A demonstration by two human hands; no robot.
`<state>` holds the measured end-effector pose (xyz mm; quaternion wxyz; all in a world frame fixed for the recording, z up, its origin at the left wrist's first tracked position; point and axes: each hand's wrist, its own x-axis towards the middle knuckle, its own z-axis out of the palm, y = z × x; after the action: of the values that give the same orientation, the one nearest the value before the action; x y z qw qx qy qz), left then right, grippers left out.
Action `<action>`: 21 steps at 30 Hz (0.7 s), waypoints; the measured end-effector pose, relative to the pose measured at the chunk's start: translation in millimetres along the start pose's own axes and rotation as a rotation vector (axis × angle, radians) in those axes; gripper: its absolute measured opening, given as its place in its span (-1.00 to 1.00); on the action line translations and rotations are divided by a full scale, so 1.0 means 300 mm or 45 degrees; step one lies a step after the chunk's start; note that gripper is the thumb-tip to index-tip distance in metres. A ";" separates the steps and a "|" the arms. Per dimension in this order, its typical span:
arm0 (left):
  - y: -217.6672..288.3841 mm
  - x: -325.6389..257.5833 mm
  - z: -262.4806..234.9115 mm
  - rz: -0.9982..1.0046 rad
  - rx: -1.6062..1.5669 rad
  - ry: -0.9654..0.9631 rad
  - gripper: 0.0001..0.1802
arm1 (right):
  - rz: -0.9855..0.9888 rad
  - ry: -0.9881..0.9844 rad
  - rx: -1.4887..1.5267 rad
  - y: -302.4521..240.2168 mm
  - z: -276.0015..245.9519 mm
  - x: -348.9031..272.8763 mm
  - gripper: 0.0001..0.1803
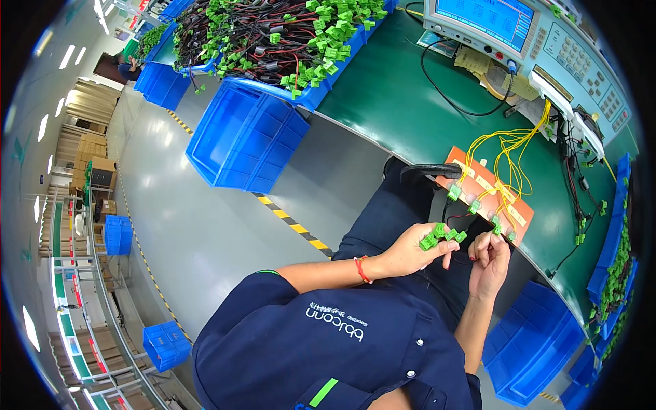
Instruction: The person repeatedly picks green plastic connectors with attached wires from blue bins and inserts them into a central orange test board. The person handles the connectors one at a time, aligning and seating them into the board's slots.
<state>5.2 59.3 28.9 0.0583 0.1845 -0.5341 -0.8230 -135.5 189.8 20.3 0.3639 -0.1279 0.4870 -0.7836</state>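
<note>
Left hand: our left hand point(410, 251), just right of frame centre, has its fingers curled around a cluster of green connectors point(441, 236) with thin dark wires hanging below
Right hand: our right hand point(490, 256) sits just beside it, fingertips pinched narrow near the cluster's right end; we cannot tell what they grip
Test board: an orange fixture board point(517, 215) with yellow wires point(512, 147) lies on the green bench point(389, 109), just above our hands
Tester: a grey instrument with a blue screen point(486, 17), upper right
Bins: a blue bin of wire harnesses point(273, 34) at top centre, an empty blue crate point(242, 137) below it
</note>
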 end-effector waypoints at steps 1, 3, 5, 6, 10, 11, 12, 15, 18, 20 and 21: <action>0.001 0.000 0.000 -0.007 -0.006 -0.005 -0.76 | -0.008 -0.007 -0.044 -0.002 0.001 -0.003 -0.63; 0.000 0.000 0.007 -0.009 0.010 0.000 -0.77 | 0.003 -0.017 -0.061 0.002 -0.008 -0.011 -0.62; 0.010 0.002 0.009 -0.003 0.056 0.016 -0.77 | 0.022 -0.009 -0.067 0.019 0.002 -0.004 -0.61; 0.011 0.010 0.014 0.036 0.096 0.009 -0.78 | 0.026 0.005 -0.068 0.017 0.004 -0.003 -0.61; 0.016 0.010 0.021 -0.051 0.034 0.034 -0.79 | 0.022 -0.013 -0.009 0.012 0.000 0.007 -0.62; 0.013 0.008 0.023 -0.052 0.040 0.054 -0.78 | 0.040 -0.023 0.007 0.011 -0.005 0.005 -0.62; 0.014 0.006 0.024 -0.059 0.068 0.063 -0.78 | 0.038 -0.015 -0.011 0.008 -0.006 0.002 -0.62; 0.012 0.006 0.015 -0.066 0.154 0.095 -0.78 | 0.039 -0.049 -0.024 0.006 -0.010 0.011 -0.62; 0.007 0.008 0.019 -0.070 0.160 0.059 -0.77 | 0.053 -0.037 -0.039 -0.015 -0.010 0.018 -0.61; 0.007 0.008 0.026 -0.069 0.158 0.052 -0.77 | 0.052 -0.008 -0.033 -0.018 -0.011 0.026 -0.60; 0.010 0.007 0.028 -0.068 0.161 0.052 -0.77 | 0.048 -0.008 -0.034 -0.018 -0.007 0.024 -0.60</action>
<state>-0.2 64.7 34.2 0.0355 0.2185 -0.5787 -0.7849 -144.2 187.7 22.7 0.3784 -0.1260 0.4986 -0.7697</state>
